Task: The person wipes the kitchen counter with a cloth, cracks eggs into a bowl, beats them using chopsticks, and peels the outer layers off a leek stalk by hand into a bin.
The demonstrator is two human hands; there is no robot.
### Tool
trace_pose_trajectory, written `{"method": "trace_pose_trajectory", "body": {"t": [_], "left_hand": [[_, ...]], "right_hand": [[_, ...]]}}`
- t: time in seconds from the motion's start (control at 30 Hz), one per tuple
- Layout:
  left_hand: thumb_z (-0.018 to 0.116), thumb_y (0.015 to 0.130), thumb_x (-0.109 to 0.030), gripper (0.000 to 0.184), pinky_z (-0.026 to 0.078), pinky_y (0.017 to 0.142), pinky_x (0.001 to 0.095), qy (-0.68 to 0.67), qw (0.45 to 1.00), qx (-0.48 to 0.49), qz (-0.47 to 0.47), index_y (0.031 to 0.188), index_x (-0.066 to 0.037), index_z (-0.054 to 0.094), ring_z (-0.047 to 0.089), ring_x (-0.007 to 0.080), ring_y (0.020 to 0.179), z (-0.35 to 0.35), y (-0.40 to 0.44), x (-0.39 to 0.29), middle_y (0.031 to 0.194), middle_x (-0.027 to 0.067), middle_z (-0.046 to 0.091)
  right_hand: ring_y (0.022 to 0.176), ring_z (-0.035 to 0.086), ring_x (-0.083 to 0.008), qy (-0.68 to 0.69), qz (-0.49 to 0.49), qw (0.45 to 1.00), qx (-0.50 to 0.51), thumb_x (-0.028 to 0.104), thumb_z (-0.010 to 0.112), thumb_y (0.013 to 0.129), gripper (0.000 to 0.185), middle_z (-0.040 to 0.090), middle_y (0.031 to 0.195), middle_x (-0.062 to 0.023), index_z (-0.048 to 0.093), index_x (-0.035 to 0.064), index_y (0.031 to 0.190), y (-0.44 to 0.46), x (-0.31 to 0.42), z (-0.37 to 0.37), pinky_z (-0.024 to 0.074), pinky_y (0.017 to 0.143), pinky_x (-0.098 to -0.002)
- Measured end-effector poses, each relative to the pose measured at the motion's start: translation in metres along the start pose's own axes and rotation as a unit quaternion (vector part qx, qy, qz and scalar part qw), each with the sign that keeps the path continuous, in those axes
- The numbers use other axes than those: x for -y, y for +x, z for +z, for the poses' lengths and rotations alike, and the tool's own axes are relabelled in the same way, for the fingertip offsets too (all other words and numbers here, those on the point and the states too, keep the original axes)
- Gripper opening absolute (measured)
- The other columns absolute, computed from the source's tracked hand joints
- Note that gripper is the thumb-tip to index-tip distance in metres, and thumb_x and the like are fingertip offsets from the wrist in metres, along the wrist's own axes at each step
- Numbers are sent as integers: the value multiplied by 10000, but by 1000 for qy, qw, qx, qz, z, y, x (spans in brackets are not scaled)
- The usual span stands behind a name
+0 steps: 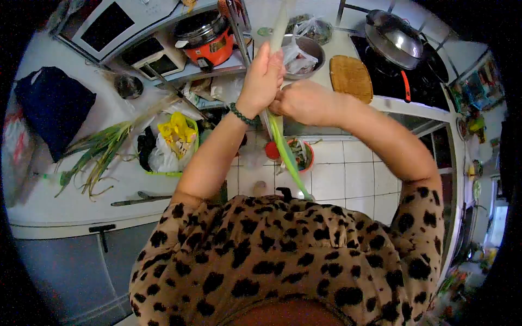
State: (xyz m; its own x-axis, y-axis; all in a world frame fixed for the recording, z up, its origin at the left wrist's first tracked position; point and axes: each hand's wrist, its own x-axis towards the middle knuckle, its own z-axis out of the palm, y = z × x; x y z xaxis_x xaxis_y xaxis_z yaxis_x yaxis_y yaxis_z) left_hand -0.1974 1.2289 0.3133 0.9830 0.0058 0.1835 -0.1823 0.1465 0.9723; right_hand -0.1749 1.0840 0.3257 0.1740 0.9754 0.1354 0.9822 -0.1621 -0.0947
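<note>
A long green onion runs through my hands, its white stalk (pixel 279 27) pointing away from me and its green leaves (pixel 287 151) hanging toward my body. My left hand (pixel 263 79), with a dark bead bracelet at the wrist, is wrapped round the stalk. Just below and to the right, my right hand (pixel 304 103) is closed against the onion where white turns to green; its fingertips are mostly hidden. More green onions (pixel 111 142) with partly dried leaves lie on the left counter.
Below my hands a red bin (pixel 310 157) stands on the tiled floor. A metal basin (pixel 322 58), a wooden cutting board (pixel 350 76) and a covered wok (pixel 394 41) are at the back right. A red cooker (pixel 209 53) and a yellow-green basket (pixel 168 174) with bags are left.
</note>
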Motion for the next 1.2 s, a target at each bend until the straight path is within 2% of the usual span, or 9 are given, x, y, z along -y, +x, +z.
{"method": "trace_pose_trajectory", "body": {"t": [0.07, 0.13, 0.37, 0.57, 0.63, 0.77, 0.87, 1.03, 1.2], "left_hand": [[413, 979, -295, 156, 249, 379, 179, -40, 999, 4, -26, 958, -142, 386, 299, 30, 462, -4, -2, 3, 634, -44, 354], [410, 980, -297, 156, 246, 380, 178, -100, 995, 4, -11, 963, -144, 387, 297, 30, 465, -14, 0, 1, 636, -44, 349], [393, 986, -298, 164, 245, 396, 176, -178, 984, 9, 23, 937, -142, 380, 290, 42, 473, -13, 1, -8, 628, -38, 331], [363, 994, -298, 171, 257, 416, 186, -249, 966, 4, 74, 927, -141, 371, 297, 48, 489, -19, 2, -11, 646, -21, 344], [351, 995, -317, 193, 257, 429, 191, -294, 953, 15, 69, 928, -140, 385, 283, 56, 486, -23, 1, -11, 643, -21, 343], [338, 994, -337, 224, 256, 434, 197, -344, 937, -14, 58, 919, -137, 403, 275, 61, 483, -22, -1, 0, 641, -20, 343], [332, 992, -357, 255, 250, 424, 202, -354, 935, 8, 36, 905, -134, 417, 271, 61, 475, -23, -2, -2, 627, -23, 334], [370, 979, -374, 280, 254, 416, 196, -333, 941, 45, 33, 899, -124, 468, 264, 54, 468, -22, -5, 7, 611, -33, 320], [349, 951, -499, 393, 253, 445, 220, -352, 930, -98, 31, 839, -128, 415, 280, 72, 482, -4, -1, -5, 610, -26, 341]], "right_hand": [[691, 580, -337, -6, 9, 996, 88, 63, 514, 725, 81, 555, 713, -125, 517, 42, 804, -4, -1, -2, 462, 592, -432], [706, 573, -342, 10, -31, 997, -72, 81, 540, 719, 91, 553, 718, -116, 531, 50, 804, -9, -9, -1, 461, 601, -431], [714, 549, -347, 39, 26, 973, -228, 45, 591, 707, 101, 530, 726, -129, 527, 41, 785, -1, -5, 19, 445, 607, -422], [738, 546, -394, 156, 192, 903, -351, 145, 545, 841, 134, 562, 756, -178, 562, 16, 808, -1, 4, 30, 437, 633, -436], [668, 553, -327, 165, 172, 885, -400, 139, 527, 869, 155, 527, 701, -169, 538, 4, 794, -8, -5, 44, 429, 601, -397], [632, 448, -139, 450, 238, 819, -265, 165, 507, 900, 182, 441, 644, -125, 489, 12, 803, -12, 5, 33, 396, 566, -308], [687, 590, -280, 243, 139, 947, -160, 241, 572, 861, 222, 581, 729, -154, 528, 24, 855, -9, 15, 14, 448, 603, -368], [715, 597, -368, 75, 149, 968, -189, 196, 566, 812, 189, 596, 762, -174, 511, 31, 887, -1, 22, 9, 468, 604, -454], [619, 577, -380, -2, 233, 957, -172, 144, 537, 789, 131, 574, 678, -163, 490, 44, 858, 6, 26, 22, 450, 540, -471]]}}
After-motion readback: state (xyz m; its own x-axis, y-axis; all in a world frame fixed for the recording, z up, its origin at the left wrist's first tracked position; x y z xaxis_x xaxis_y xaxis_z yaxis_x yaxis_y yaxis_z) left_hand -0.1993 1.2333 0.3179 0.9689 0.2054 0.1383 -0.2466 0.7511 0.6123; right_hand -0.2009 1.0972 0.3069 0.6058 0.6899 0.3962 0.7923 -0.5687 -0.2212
